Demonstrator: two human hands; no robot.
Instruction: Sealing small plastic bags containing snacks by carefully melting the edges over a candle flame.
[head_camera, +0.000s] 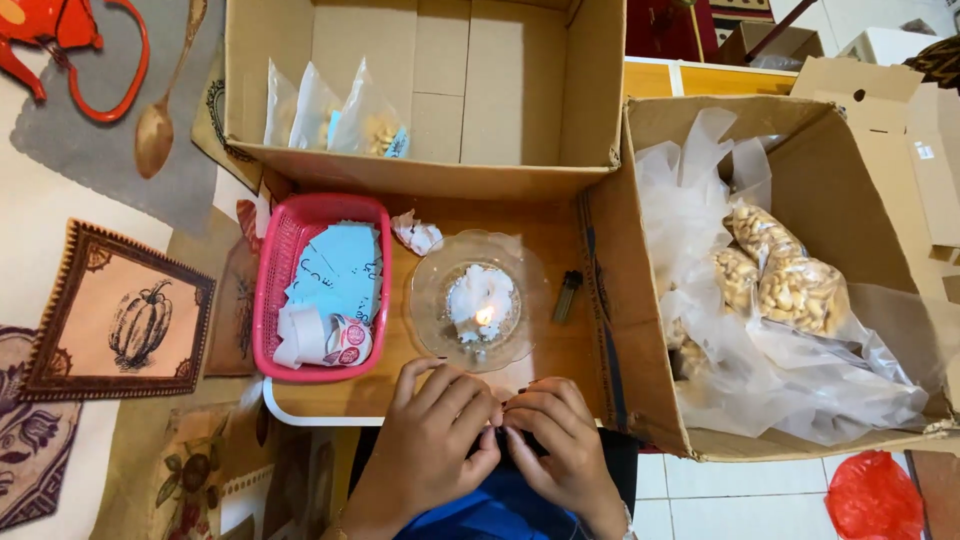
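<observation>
While left hand (425, 440) and right hand (560, 440) meet, fingers pinched together on small dark item (527, 442); kind unclear, seems light, best nipped at edge.

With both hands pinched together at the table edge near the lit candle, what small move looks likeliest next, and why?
Probably lifting whatever the left hand and right hand pinch toward the candle flame in the glass dish. The fingertips meet just below the dish; what they hold is hidden. Finished packets stand in the box behind, so sealing seems plausible.
</observation>
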